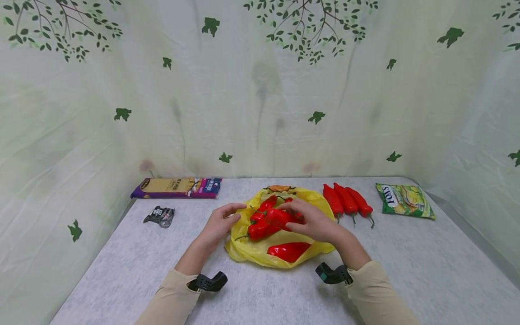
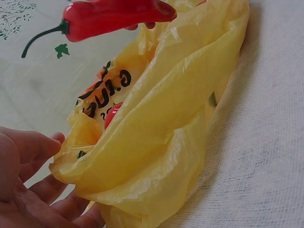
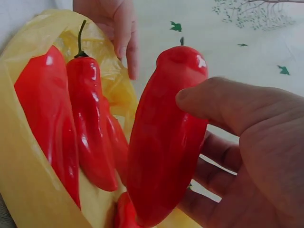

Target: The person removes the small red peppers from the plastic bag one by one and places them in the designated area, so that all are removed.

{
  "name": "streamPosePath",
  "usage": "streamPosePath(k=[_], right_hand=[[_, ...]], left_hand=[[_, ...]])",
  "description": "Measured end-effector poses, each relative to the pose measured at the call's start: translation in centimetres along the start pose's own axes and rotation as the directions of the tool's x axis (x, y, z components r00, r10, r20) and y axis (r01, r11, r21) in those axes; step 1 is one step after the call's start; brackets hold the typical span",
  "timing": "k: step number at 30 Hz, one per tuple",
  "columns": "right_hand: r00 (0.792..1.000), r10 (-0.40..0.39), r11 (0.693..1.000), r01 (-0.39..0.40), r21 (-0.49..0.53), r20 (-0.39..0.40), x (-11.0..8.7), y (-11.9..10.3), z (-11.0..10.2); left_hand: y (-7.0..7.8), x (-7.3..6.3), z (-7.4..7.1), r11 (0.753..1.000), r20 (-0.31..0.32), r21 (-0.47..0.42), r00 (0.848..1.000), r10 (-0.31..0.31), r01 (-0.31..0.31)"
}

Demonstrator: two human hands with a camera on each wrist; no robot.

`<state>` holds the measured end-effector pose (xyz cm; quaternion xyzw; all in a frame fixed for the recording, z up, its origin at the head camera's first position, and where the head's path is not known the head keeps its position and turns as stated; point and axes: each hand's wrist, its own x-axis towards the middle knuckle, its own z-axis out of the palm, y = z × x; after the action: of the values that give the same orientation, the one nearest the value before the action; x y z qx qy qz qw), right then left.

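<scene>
My right hand (image 1: 318,222) grips a red pepper (image 3: 168,133) above the open yellow plastic bag (image 1: 253,257), its thumb on the near side and fingers behind. The green stem of that pepper (image 2: 109,19) points left in the left wrist view. At the bag's left edge is my left hand (image 1: 219,225), fingers loosely extended against the outside of the plastic (image 2: 71,173). Several more red peppers lie in the bag, among them one near its front (image 1: 289,251) and a stemmed one (image 3: 92,123) in the right wrist view.
Three red peppers (image 1: 345,200) lie side by side right of the bag. Farther right is a green FOX'S packet (image 1: 406,201). A long purple and tan package (image 1: 176,188) lies at the back left, with a small black packet (image 1: 160,216) before it. Patterned curtains surround the table.
</scene>
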<state>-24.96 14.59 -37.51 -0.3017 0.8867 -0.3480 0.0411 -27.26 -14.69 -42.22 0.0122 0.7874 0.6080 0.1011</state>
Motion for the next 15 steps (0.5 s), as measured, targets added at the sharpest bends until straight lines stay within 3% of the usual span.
streamPosePath(k=[6, 11, 15], right_hand=[[0.998, -0.03, 1.0, 0.03, -0.008, -0.054, -0.2, -0.2, -0.7], [0.996, 0.003, 1.0, -0.001, 0.025, -0.087, -0.3, -0.3, -1.4], [0.987, 0.025, 1.0, -0.025, 0.0, -0.156, -0.6, -0.4, -1.8]], left_hand=[[0.0, 0.1, 0.0, 1.0, -0.003, -0.003, 1.0, -0.002, 0.002], [0.0, 0.1, 0.1, 1.0, -0.013, 0.011, 1.0, -0.008, 0.008], [0.1, 0.1, 0.2, 0.999, -0.027, 0.031, 1.0, -0.012, 0.013]])
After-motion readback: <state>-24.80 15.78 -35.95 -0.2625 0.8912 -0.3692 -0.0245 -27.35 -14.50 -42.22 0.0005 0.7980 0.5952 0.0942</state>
